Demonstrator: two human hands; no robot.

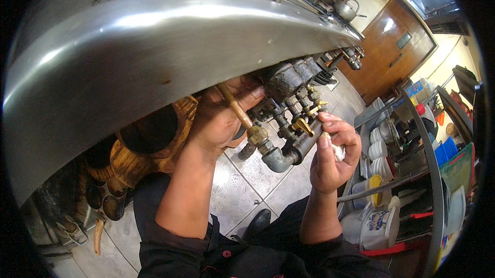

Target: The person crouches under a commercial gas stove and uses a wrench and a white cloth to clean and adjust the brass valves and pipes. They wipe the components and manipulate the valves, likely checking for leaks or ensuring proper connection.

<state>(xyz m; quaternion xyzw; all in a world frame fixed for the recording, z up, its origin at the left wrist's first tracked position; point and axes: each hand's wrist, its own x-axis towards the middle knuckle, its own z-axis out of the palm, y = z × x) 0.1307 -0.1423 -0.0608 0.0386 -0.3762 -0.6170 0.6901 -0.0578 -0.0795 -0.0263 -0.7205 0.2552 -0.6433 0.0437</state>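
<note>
My left hand [219,115] reaches up under the steel front edge of a stove [201,41], behind a copper pipe [234,105]. Its fingertips are hidden there. The copper pipe runs down to a brass fitting [258,136] and a grey elbow [278,160]. That elbow joins a thick gas pipe [304,146] carrying small valves with brass levers [303,126]. To the right, my right hand [335,159] is closed beside the gas pipe's far end, thumb and fingers pinched together. A crumpled white wad, paper or cloth, [339,153] shows inside its curled fingers.
A metal rack [435,175] at right holds white bowls [379,149], pots [374,226] and trays. Blackened round burner parts [147,128] sit under the stove at left. Beyond are a kettle [346,10] and a wooden door [389,46]. Tiled floor [234,185] lies below.
</note>
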